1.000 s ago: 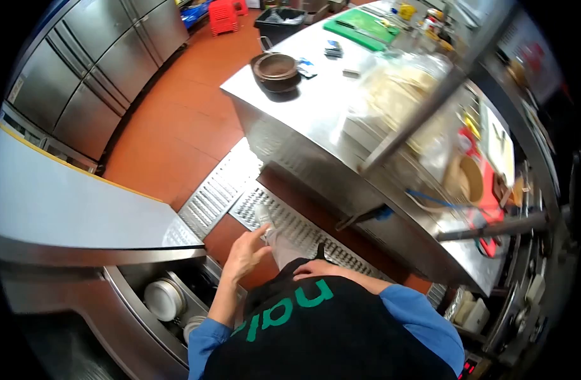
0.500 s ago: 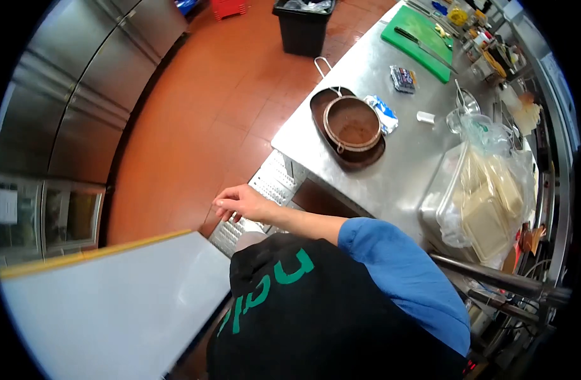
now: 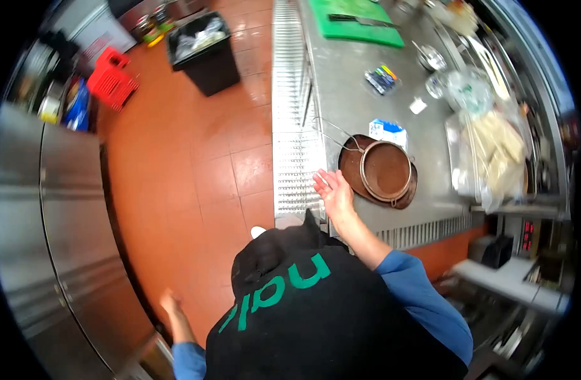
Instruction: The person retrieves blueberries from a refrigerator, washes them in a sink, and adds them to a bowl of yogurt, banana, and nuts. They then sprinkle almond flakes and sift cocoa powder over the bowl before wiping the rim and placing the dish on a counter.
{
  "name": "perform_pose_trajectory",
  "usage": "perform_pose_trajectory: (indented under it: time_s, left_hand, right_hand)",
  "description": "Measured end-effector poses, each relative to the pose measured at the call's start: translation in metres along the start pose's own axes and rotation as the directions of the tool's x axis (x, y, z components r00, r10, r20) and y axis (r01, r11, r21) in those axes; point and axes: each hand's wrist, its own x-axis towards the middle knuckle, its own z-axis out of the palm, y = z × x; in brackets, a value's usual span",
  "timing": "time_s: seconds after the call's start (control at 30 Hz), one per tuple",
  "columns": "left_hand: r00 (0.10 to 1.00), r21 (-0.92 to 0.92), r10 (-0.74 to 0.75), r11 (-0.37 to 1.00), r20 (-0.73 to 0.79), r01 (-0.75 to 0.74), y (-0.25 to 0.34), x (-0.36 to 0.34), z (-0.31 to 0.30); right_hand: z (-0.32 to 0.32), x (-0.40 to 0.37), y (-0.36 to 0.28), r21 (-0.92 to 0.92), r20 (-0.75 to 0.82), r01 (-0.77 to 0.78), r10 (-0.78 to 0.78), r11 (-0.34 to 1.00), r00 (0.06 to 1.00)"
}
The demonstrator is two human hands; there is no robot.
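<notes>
My right hand (image 3: 335,194) is raised beside the counter's edge with its fingers apart and nothing in it. Just right of it, a round sieve (image 3: 387,170) with a wire handle rests on a dark brown pan (image 3: 352,166). A blue and white packet (image 3: 388,132) lies behind the sieve. My left hand (image 3: 171,300) hangs low over the floor at the lower left, small and blurred; its fingers cannot be made out.
On the steel counter (image 3: 341,82) are a green board (image 3: 366,7) with a knife (image 3: 363,21), a small dark packet (image 3: 382,80) and a plastic tub (image 3: 456,152) with bags. A black bin (image 3: 208,63) and red crate (image 3: 112,79) stand on the floor. Steel cabinets (image 3: 75,196) line the left.
The view has turned and moved forward along the counter. The white-topped surface at lower left has left the view, and my left hand has come into view. My right hand is now nearer the pan.
</notes>
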Motion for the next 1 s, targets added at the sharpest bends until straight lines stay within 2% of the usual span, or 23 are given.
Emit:
perform_pose_trajectory:
  time_s: [0.03, 0.1, 0.13, 0.17, 0.23, 0.27, 0.3, 0.37, 0.4, 0.47, 0.5, 0.57, 0.6, 0.63, 0.67, 0.7, 0.73, 0.8, 0.83, 0.87, 0.9, 0.97, 1.0]
  left_hand:
    - [0.914, 0.100, 0.353, 0.921, 0.198, -0.377, 0.057, 0.073, 0.024]
    - [0.907, -0.053, 0.371, 0.928, 0.202, -0.368, 0.196, 0.153, 0.138]
    - [0.782, -0.107, 0.476, 0.873, 0.403, -0.476, 0.234, 0.224, 0.187]
    - [0.839, 0.009, 0.378, 0.910, 0.391, -0.414, 0.302, 0.192, 0.263]
    - [0.741, -0.006, 0.382, 0.891, 0.552, -0.454, 0.378, 0.133, 0.384]
    - [0.582, -0.034, 0.440, 0.816, 0.684, -0.577, 0.398, 0.086, 0.425]
    - [0.446, -0.011, 0.392, 0.760, 0.804, -0.650, 0.411, 0.052, 0.453]
    - [0.228, 0.050, 0.178, 0.675, 0.957, -0.736, 0.401, 0.034, 0.488]
    - [0.152, 0.125, -0.019, 0.675, 0.988, -0.728, 0.400, 0.028, 0.495]
    - [0.123, 0.238, -0.234, 0.566, 0.964, -0.789, 0.376, 0.063, 0.501]
    - [0.158, 0.313, -0.310, 0.549, 0.937, -0.775, 0.363, 0.089, 0.502]
    - [0.242, 0.430, -0.387, 0.533, 0.890, -0.729, 0.329, 0.175, 0.494]
    - [0.213, 0.445, -0.423, 0.587, 0.881, -0.676, 0.310, 0.242, 0.488]
    - [0.209, 0.591, -0.553, 0.746, 0.807, -0.308, 0.273, 0.338, 0.487]
    - [0.286, 0.777, -0.727, 0.615, 0.624, -0.131, 0.302, 0.336, 0.502]
    - [0.324, 0.899, -0.860, 0.434, 0.395, 0.058, 0.336, 0.331, 0.513]
    - [0.308, 0.904, -0.864, 0.427, 0.399, 0.025, 0.349, 0.333, 0.532]
    - [0.490, 0.776, -0.613, 0.386, 0.620, -0.499, 0.376, 0.350, 0.571]
    - [0.458, 0.755, -0.618, 0.390, 0.639, -0.526, 0.395, 0.353, 0.598]
    - [0.452, 0.677, -0.509, 0.475, 0.732, -0.562, 0.409, 0.358, 0.626]
    - [0.435, 0.585, -0.392, 0.556, 0.811, -0.591, 0.419, 0.358, 0.659]
    - [0.364, 0.483, -0.318, 0.573, 0.875, -0.662, 0.389, 0.437, 0.741]
    - [0.278, 0.393, -0.280, 0.576, 0.919, -0.717, 0.394, 0.432, 0.772]
  right_hand:
    - [-0.001, -0.001, 0.003, 0.045, -0.066, 0.059, -0.056, 0.997, 0.996]
    - [-0.005, 0.002, 0.013, 0.122, -0.161, 0.162, -0.141, 0.979, 0.977]
    - [-0.016, 0.009, 0.022, 0.152, -0.159, 0.209, -0.184, 0.966, 0.970]
    - [-0.021, 0.010, 0.028, 0.180, -0.154, 0.252, -0.226, 0.951, 0.962]
    - [0.000, -0.015, 0.021, 0.155, -0.310, 0.336, -0.277, 0.929, 0.909]
    - [0.013, -0.023, 0.020, 0.111, -0.428, 0.365, -0.287, 0.924, 0.857]
    - [0.015, -0.026, 0.019, 0.105, -0.509, 0.403, -0.299, 0.909, 0.807]
    - [0.007, -0.035, 0.020, 0.040, -0.590, 0.484, -0.370, 0.874, 0.717]
    - [0.009, -0.036, 0.019, 0.014, -0.623, 0.490, -0.376, 0.871, 0.686]
    - [0.017, -0.031, 0.018, -0.029, -0.683, 0.558, -0.424, 0.829, 0.595]
    - [0.017, -0.025, 0.018, -0.025, -0.716, 0.569, -0.413, 0.822, 0.563]
    - [0.010, 0.002, 0.025, -0.102, -0.799, 0.686, -0.470, 0.720, 0.374]
    - [0.002, 0.013, 0.037, -0.104, -0.820, 0.701, -0.460, 0.705, 0.341]
    - [-0.013, 0.021, 0.047, -0.199, -0.824, 0.711, -0.508, 0.675, 0.251]
    - [-0.023, 0.023, 0.051, -0.297, -0.816, 0.711, -0.556, 0.637, 0.158]
    - [-0.021, 0.013, 0.054, -0.237, -0.775, 0.791, -0.600, 0.565, 0.197]
    - [-0.020, 0.006, 0.050, -0.248, -0.785, 0.802, -0.597, 0.544, 0.162]
    - [0.004, -0.008, 0.044, -0.350, -0.840, 0.683, -0.537, 0.641, 0.073]
    - [0.042, -0.023, 0.025, -0.257, -0.911, 0.661, -0.405, 0.705, 0.078]
    - [0.076, -0.039, 0.006, -0.162, -0.959, 0.642, -0.273, 0.749, 0.076]
    - [0.052, -0.044, 0.016, -0.363, -0.881, 0.696, -0.472, 0.619, -0.040]
    - [0.107, -0.079, -0.029, -0.391, -0.883, 0.640, -0.465, 0.661, -0.059]
    - [0.128, -0.097, -0.050, -0.411, -0.868, 0.639, -0.494, 0.650, -0.056]
